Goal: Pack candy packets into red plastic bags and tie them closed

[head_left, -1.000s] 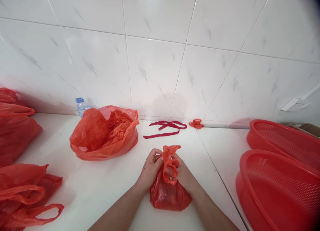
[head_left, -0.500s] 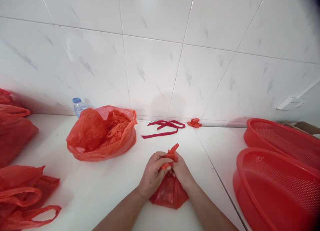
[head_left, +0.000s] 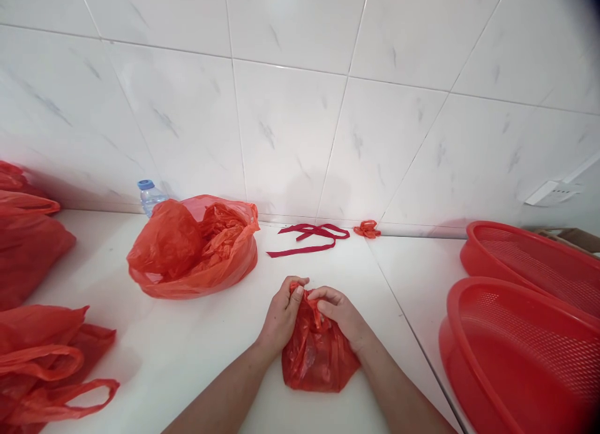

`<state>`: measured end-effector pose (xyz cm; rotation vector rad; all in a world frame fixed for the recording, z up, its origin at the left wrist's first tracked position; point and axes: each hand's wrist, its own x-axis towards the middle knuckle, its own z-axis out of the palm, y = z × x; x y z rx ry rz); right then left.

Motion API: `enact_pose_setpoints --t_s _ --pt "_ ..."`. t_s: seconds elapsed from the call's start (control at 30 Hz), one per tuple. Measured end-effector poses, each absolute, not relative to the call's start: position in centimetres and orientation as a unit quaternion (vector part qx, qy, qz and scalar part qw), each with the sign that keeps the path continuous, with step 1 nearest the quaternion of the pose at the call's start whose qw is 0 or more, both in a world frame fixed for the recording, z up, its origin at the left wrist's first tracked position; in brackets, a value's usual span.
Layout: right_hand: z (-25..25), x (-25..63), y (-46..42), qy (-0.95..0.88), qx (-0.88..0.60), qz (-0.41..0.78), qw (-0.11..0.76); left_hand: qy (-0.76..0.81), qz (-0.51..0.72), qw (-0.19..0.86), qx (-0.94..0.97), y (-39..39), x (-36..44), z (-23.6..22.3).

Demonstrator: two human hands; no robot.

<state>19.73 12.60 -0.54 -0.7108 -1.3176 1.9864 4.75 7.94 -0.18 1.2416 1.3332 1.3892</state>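
Note:
A small red plastic bag (head_left: 321,359) rests on the white table in front of me, its top gathered and its contents hidden. My left hand (head_left: 284,312) is closed on the left side of the gathered top, thumb pressed against the plastic. From the right, my right hand (head_left: 340,312) pinches the bag's neck between thumb and forefinger. A short twist of plastic hangs down between the two hands. Beyond them, a dark red ribbon (head_left: 312,237) lies loosely looped by the wall.
A large open red bag (head_left: 192,284) full of crumpled bags stands at left, with a water bottle (head_left: 150,199) behind it. More red bags (head_left: 42,359) fill the left edge. Two red plastic baskets (head_left: 469,359) stand at right. A red plastic scrap (head_left: 367,229) lies against the tiled wall.
My hands, earlier pressed together over the bag's top, have moved slightly apart. The end that stuck up now hangs toward me, and more of the bag's front shows.

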Motion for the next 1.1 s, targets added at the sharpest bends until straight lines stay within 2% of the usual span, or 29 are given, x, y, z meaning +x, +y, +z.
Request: enact_pose_setpoints --t_s 0.2,0.43,0.57,0.77,0.97,1.1 --pt "0.7 20.0 12.4 -0.538 -0.282 0.733 0.305 0.499 0.539 0.449 0.509 7.8 4.7 -0.3" --pt "-0.4 18.8 12.2 -0.658 -0.443 0.5 0.347 0.481 0.542 0.431 0.537 7.6 5.0 -0.1" --pt "-1.0 18.7 12.2 -0.654 -0.491 0.446 0.363 0.493 0.535 0.425 0.539 7.5 5.3 -0.2" --pt "-0.7 19.3 12.8 -0.633 -0.43 0.521 0.378 0.523 0.528 0.404 0.533 7.6 5.4 -0.8" --pt "-0.1 20.3 13.2 -0.504 -0.331 0.711 0.362 0.522 0.544 0.359 0.55 7.9 5.2 -0.6" --pt "-0.8 20.9 14.1 -0.418 -0.336 0.721 0.439 0.51 0.567 0.327 0.558 7.9 5.2 -0.7"
